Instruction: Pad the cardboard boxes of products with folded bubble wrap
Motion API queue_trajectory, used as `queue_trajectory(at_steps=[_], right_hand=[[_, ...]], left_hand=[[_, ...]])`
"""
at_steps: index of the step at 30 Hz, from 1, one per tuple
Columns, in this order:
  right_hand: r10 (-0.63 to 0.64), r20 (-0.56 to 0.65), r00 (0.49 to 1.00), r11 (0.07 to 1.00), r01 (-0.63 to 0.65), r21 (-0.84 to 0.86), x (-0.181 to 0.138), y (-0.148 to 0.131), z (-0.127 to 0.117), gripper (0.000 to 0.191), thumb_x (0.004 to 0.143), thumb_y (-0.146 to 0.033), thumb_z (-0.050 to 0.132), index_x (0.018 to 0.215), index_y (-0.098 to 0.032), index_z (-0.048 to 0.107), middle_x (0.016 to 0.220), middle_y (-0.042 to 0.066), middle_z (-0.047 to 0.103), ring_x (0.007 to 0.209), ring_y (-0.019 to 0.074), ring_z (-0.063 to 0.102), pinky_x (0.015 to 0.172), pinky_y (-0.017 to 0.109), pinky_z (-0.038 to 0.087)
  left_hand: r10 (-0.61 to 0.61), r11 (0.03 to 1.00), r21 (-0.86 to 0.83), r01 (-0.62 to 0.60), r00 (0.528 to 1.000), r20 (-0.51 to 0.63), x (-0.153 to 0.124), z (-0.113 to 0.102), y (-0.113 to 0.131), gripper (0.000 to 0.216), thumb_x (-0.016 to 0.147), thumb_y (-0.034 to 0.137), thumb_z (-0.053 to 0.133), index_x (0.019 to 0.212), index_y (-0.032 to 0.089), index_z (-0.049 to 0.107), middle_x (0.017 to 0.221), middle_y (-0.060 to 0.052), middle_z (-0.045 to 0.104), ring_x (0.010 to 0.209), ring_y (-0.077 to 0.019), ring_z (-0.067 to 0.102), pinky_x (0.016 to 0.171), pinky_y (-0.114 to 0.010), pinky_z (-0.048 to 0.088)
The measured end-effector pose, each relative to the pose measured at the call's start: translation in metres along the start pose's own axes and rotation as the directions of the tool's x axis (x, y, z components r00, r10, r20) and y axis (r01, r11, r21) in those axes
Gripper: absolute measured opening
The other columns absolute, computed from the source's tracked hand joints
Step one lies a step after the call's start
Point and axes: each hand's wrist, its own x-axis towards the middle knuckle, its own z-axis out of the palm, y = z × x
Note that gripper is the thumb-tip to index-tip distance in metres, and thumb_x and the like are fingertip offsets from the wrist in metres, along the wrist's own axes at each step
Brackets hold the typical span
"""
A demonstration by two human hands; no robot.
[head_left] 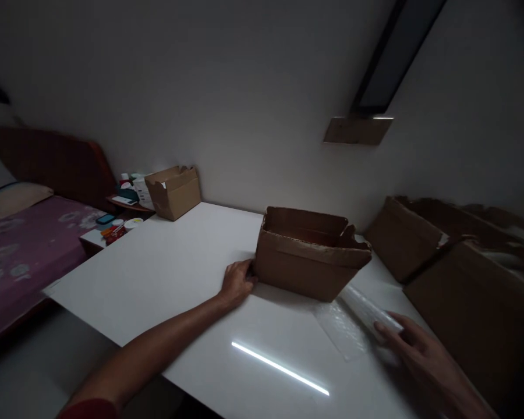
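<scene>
An open brown cardboard box [308,256] stands in the middle of a white table [166,262]. My left hand [237,281] rests on the table, its fingers bent against the box's lower left corner. My right hand [423,349] lies at the right with fingers stretched out. Its fingertips touch a clear plastic-wrapped roll [367,308] beside a sheet of clear bubble wrap [340,329], in front of the box.
Two larger cardboard boxes [454,256] stand at the table's right. A smaller open box [173,191] sits at the far left corner, beside a side shelf with small items [122,218]. A bed with a purple sheet [21,244] is on the left.
</scene>
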Motion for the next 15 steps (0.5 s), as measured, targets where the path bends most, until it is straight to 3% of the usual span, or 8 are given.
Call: queue_trajectory(at_steps=[3, 6, 9, 12, 15], right_hand=[[-0.079, -0.081, 0.994, 0.995, 0.074, -0.064, -0.004, 0.016, 0.0, 0.067, 0.069, -0.068, 0.058, 0.116, -0.021, 0.063, 0.11, 0.02, 0.068, 0.091, 0.0377, 0.068, 0.059, 0.044, 0.055], [-0.292, -0.106, 0.95, 0.939, 0.264, -0.222, -0.002, 0.034, 0.008, 0.057, 0.074, -0.063, 0.058, 0.12, -0.029, 0.061, 0.131, 0.019, 0.06, 0.113, 0.0419, 0.062, 0.072, 0.052, 0.055], [-0.389, -0.013, 0.921, 0.871, 0.363, -0.329, 0.006, 0.042, 0.02, 0.049, 0.076, -0.059, 0.059, 0.114, -0.028, 0.065, 0.125, 0.018, 0.065, 0.109, 0.0415, 0.063, 0.083, 0.057, 0.051], [-0.369, 0.019, 0.929, 0.873, 0.354, -0.334, 0.011, 0.034, 0.027, 0.039, 0.082, -0.05, 0.049, 0.104, -0.024, 0.069, 0.108, 0.015, 0.071, 0.098, 0.0354, 0.067, 0.082, 0.05, 0.053], [-0.32, 0.002, 0.947, 0.909, 0.308, -0.281, 0.007, 0.018, 0.022, 0.034, 0.082, -0.04, 0.045, 0.097, -0.023, 0.07, 0.103, 0.012, 0.071, 0.097, 0.0318, 0.066, 0.082, 0.046, 0.052]], left_hand=[[0.003, 1.0, 0.03, -0.003, 1.0, 0.003, -0.001, -0.001, 0.003, 0.054, 0.077, 0.015, 0.061, 0.131, 0.014, 0.062, 0.126, -0.012, 0.069, 0.119, -0.0282, 0.059, 0.108, -0.041, 0.04], [0.0, 0.998, 0.059, 0.0, 1.0, -0.004, -0.002, -0.003, 0.003, 0.048, 0.078, 0.015, 0.059, 0.126, 0.015, 0.065, 0.123, -0.011, 0.07, 0.116, -0.0271, 0.061, 0.105, -0.039, 0.043], [0.011, 0.997, 0.078, -0.01, 1.0, -0.016, -0.001, -0.003, 0.0, 0.046, 0.077, 0.015, 0.059, 0.122, 0.016, 0.068, 0.121, -0.01, 0.072, 0.115, -0.0271, 0.061, 0.104, -0.039, 0.044], [0.032, 0.997, 0.071, -0.031, 0.999, -0.024, -0.002, -0.002, -0.004, 0.045, 0.077, 0.015, 0.059, 0.12, 0.017, 0.068, 0.12, -0.01, 0.072, 0.113, -0.0267, 0.063, 0.103, -0.039, 0.045], [0.062, 0.997, 0.045, -0.061, 0.998, -0.027, -0.002, -0.001, -0.008, 0.044, 0.075, 0.014, 0.058, 0.119, 0.016, 0.068, 0.118, -0.01, 0.073, 0.111, -0.0272, 0.064, 0.103, -0.042, 0.046]])
